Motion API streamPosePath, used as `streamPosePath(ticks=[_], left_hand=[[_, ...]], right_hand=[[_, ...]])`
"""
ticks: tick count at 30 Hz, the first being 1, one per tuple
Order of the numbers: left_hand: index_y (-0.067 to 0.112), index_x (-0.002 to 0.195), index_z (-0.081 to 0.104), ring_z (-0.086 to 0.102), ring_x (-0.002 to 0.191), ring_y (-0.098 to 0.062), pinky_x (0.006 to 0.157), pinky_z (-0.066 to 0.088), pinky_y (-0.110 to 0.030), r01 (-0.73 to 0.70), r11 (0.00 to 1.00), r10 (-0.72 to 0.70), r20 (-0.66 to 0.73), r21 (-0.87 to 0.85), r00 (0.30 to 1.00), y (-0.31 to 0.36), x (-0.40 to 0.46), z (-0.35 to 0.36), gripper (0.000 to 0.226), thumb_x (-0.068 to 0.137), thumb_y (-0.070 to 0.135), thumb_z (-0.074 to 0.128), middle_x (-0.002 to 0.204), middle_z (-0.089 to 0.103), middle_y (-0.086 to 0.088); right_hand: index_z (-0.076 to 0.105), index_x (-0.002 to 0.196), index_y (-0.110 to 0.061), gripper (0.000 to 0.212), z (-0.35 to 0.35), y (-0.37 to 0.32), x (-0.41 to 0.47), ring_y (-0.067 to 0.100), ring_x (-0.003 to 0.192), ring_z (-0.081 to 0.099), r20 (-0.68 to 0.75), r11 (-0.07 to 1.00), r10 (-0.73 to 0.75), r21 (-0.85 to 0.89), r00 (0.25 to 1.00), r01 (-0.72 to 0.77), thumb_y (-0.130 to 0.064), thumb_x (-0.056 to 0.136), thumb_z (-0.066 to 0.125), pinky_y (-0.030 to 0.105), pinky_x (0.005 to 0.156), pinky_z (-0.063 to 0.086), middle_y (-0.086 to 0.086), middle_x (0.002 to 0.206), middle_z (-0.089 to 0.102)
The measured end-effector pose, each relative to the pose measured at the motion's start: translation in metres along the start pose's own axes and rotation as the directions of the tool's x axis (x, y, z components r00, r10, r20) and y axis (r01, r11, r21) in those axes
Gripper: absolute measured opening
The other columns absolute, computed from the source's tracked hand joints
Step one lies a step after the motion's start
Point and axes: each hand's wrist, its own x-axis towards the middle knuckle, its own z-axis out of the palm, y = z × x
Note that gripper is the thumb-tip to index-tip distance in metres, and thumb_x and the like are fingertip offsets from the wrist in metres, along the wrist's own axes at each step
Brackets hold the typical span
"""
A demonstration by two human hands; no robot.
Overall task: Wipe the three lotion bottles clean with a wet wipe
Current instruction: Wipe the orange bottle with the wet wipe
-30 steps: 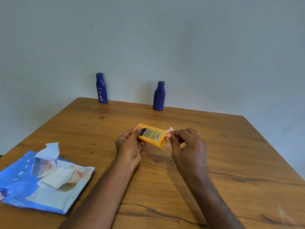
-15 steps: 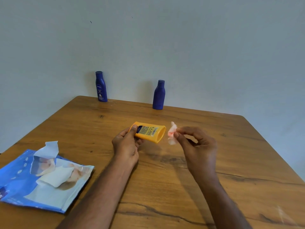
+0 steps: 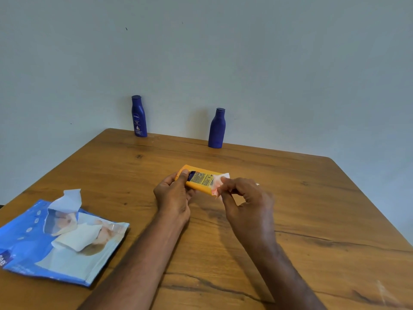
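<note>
above the table (image 3: 290,220), left hand (image 3: 173,199) grips orange bottle (image 3: 201,180); right hand (image 3: 248,202) pinches wet wipe (image 3: 220,182) against it.

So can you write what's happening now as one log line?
step: wiping orange lotion bottle | left hand: grip on bottle | right hand: pinches wet wipe on it | two blue bottles: upright by wall
</note>
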Motion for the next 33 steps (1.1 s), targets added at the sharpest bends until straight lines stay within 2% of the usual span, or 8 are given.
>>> streamPosePath(ticks=[8,11,17,19,22,25,28,33], left_hand=[[0.005,0.120,0.062,0.073,0.086,-0.023,0.069,0.061,-0.034,0.020,0.999,-0.019,0.012,-0.047,1.000,0.005,0.002,0.000,0.027,0.093,0.006,0.067,0.099,0.071,-0.014],[0.002,0.121,0.063,0.074,0.087,-0.023,0.063,0.060,-0.029,0.044,0.998,-0.043,0.024,-0.039,0.999,0.006,0.002,0.000,0.028,0.093,0.008,0.067,0.101,0.072,-0.015],[0.008,0.122,0.064,0.075,0.087,-0.021,0.057,0.057,-0.027,0.024,1.000,-0.024,0.045,0.006,0.999,0.005,0.005,-0.001,0.028,0.095,0.014,0.067,0.103,0.074,-0.012],[0.013,0.125,0.064,0.076,0.084,-0.020,0.060,0.057,-0.030,-0.088,0.986,0.079,0.067,0.140,0.995,0.003,0.004,-0.002,0.030,0.095,0.018,0.067,0.098,0.075,-0.009],[0.019,0.125,0.064,0.075,0.080,-0.016,0.056,0.054,-0.026,-0.285,0.905,0.244,0.163,0.317,0.956,-0.001,-0.001,-0.001,0.031,0.094,0.020,0.068,0.096,0.074,-0.005],[0.019,0.121,0.068,0.074,0.077,-0.013,0.053,0.053,-0.021,-0.394,0.840,0.318,0.249,0.374,0.915,-0.006,-0.003,0.000,0.028,0.093,0.019,0.070,0.096,0.073,-0.004],[0.018,0.119,0.070,0.075,0.078,-0.011,0.053,0.054,-0.020,-0.450,0.778,0.332,0.323,0.438,0.886,-0.007,-0.003,-0.001,0.025,0.094,0.020,0.068,0.098,0.073,-0.004],[0.016,0.110,0.074,0.072,0.065,-0.013,0.045,0.050,-0.023,-0.436,0.767,0.249,0.408,0.471,0.879,-0.009,-0.004,-0.003,0.019,0.102,0.020,0.057,0.083,0.074,-0.010]], right_hand=[[0.075,0.086,-0.013,0.018,-0.006,0.001,-0.004,0.006,0.094,0.073,0.229,0.949,0.066,0.286,0.971,-0.132,0.002,0.077,0.082,0.032,0.079,0.061,-0.005,0.092,0.077],[0.069,0.078,-0.003,0.017,-0.010,0.003,-0.001,0.024,0.095,0.075,0.342,0.677,0.242,0.611,0.908,-0.410,0.011,0.076,0.078,0.036,0.077,0.061,0.013,0.091,0.077],[0.068,0.078,-0.008,0.023,-0.025,0.022,0.012,0.022,0.083,0.071,0.212,0.203,0.507,0.913,0.836,-0.355,-0.002,0.063,0.085,0.030,0.066,0.059,0.013,0.088,0.074],[0.072,0.086,-0.011,0.034,-0.028,0.027,0.012,0.022,0.088,0.071,0.146,0.280,0.529,0.900,0.836,-0.334,-0.018,0.059,0.091,0.031,0.070,0.060,0.011,0.092,0.075],[0.076,0.098,-0.014,0.025,-0.027,0.031,0.009,0.020,0.096,0.072,0.036,0.693,0.412,0.637,0.911,-0.338,-0.005,0.076,0.082,0.034,0.080,0.060,0.004,0.100,0.076],[0.078,0.100,-0.016,0.025,-0.019,0.031,0.005,0.008,0.105,0.069,0.160,0.936,0.177,0.277,0.971,-0.217,0.000,0.082,0.078,0.023,0.085,0.058,-0.008,0.111,0.073],[0.079,0.098,-0.027,0.021,-0.010,0.029,0.003,-0.006,0.112,0.059,0.394,0.983,0.185,-0.063,0.900,-0.175,-0.010,0.085,0.077,0.013,0.089,0.053,-0.018,0.116,0.066],[0.081,0.095,-0.024,0.021,-0.002,0.030,0.006,-0.003,0.098,0.064,0.277,0.981,0.190,-0.081,0.942,-0.174,-0.008,0.081,0.080,0.014,0.081,0.055,-0.018,0.105,0.066]])
